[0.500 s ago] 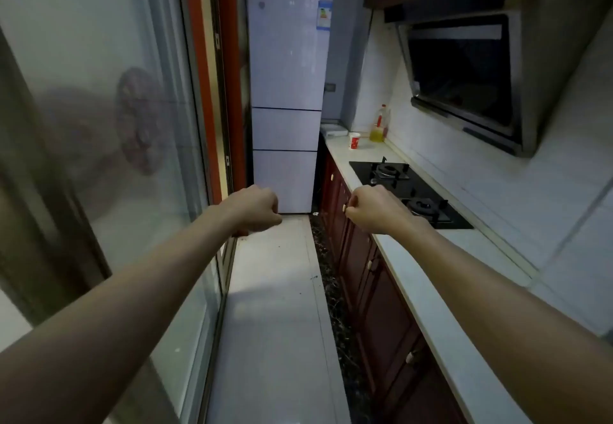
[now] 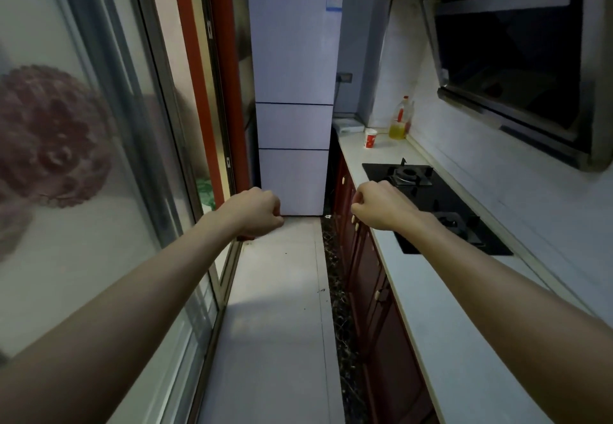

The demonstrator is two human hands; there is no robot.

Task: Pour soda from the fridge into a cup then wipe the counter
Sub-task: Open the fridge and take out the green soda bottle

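Observation:
A tall white fridge (image 2: 293, 92) with three doors, all closed, stands at the far end of a narrow kitchen. On the pale counter (image 2: 431, 307) along the right, a red-and-white paper cup (image 2: 370, 138) stands near the far end. My left hand (image 2: 253, 213) and my right hand (image 2: 378, 205) are stretched out in front of me as fists, both holding nothing, well short of the fridge. No soda is visible.
A bottle of yellow oil (image 2: 399, 120) stands behind the cup. A black gas hob (image 2: 434, 205) is set into the counter under a range hood (image 2: 510, 65). Dark red cabinets (image 2: 368, 284) run below. A sliding glass door (image 2: 99, 175) lines the left side.
The view has moved forward down the kitchen, so the fridge and cup look nearer. Both hands stay fisted in front of me.

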